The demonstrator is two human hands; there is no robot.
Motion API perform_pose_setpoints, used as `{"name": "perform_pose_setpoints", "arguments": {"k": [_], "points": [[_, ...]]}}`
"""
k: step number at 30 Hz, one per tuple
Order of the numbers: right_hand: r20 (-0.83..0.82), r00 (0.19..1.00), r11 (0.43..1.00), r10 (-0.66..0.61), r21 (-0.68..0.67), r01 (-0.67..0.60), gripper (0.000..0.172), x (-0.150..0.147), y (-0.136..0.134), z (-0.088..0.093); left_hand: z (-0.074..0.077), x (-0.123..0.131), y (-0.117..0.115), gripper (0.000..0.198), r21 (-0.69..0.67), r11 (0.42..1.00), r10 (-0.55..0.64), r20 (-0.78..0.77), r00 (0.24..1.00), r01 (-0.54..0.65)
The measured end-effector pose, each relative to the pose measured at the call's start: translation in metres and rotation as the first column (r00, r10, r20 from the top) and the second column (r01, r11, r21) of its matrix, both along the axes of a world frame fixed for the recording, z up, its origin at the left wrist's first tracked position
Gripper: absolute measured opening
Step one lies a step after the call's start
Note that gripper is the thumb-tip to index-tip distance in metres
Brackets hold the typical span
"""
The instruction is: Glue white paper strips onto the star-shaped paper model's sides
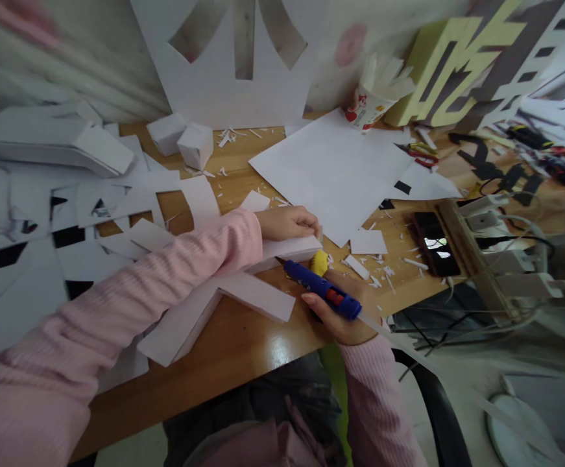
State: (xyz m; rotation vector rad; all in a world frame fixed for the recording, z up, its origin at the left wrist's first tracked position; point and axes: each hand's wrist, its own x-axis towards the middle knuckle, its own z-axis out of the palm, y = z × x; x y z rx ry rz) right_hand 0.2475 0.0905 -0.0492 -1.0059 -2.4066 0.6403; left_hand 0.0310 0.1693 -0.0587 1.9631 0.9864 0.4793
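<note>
My right hand [353,311] is wrapped around a blue glue gun [322,285] with a yellow trigger. A pale glue stick [403,350] trails from the gun's rear end. The gun's dark nozzle points left, close to the side of a white foam board shape [263,295] with several branching arms. At the far arm of that shape, my left hand [289,222] rests with curled fingers holding its end. What the left fingertips press on is partly hidden. My left forearm lies across the shape's middle.
White offcuts [367,241] and shavings are scattered over the wooden table [263,350]. A paper cup [367,107] of strips stands at the back. Further right are red-handled scissors [423,155], a phone [436,243] and power strips with cables [510,259]. Box shapes [197,146] lie left.
</note>
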Motion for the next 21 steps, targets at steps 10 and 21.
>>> {"name": "perform_pose_setpoints", "arguments": {"k": [10, 21], "points": [[-0.022, 0.998, 0.998, -0.056, -0.001, 0.056, 0.043, 0.0046, 0.0004, -0.0019, 0.0033, 0.0005, -0.0016, 0.022, -0.012, 1.000, -0.004, -0.003, 1.000, 0.004], [0.001, 1.000, 1.000, -0.010, -0.022, 0.010, 0.035, 0.0070, -0.0025, 0.0007, 0.0067, -0.0003, -0.0031, 0.022, -0.039, 0.999, 0.004, -0.015, 1.000, -0.005]]}}
